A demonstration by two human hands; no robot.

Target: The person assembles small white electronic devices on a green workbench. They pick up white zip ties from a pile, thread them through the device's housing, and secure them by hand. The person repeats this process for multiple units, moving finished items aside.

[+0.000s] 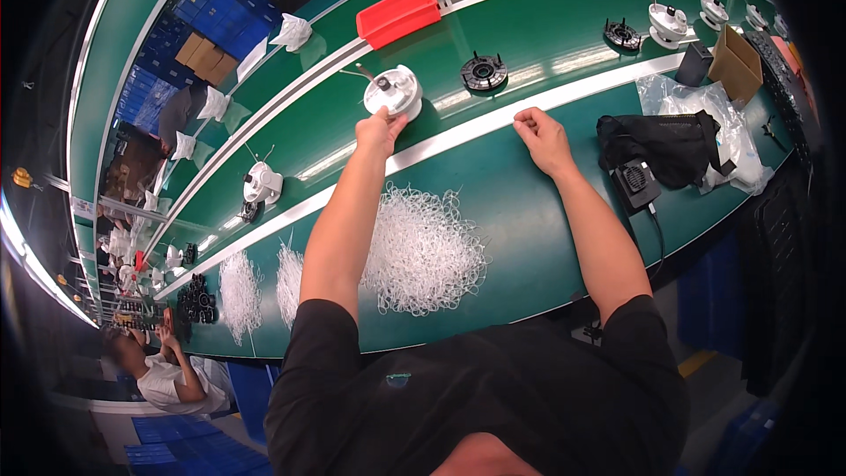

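My left hand (379, 134) is closed on the near rim of a white round plastic housing (401, 91), which has a dark post in its middle and thin leads sticking up. The housing is on the far green belt, beyond the white rail. My right hand (544, 143) hovers by the rail with its fingers curled and thumb against them; whether anything small is pinched there cannot be seen. Farther back, a black round ribbed part (484, 73) rests on the belt between the two hands. A big heap of clear white loops (423, 251) lies beside my left forearm.
A red bin (398, 16) stands behind the belt. More white housings (262, 183) sit along it on both sides. At right are a black mesh bag (661, 145), a black adapter (635, 183) with a cord, plastic bags and a cardboard box (735, 66). A co-worker (181, 375) sits far left.
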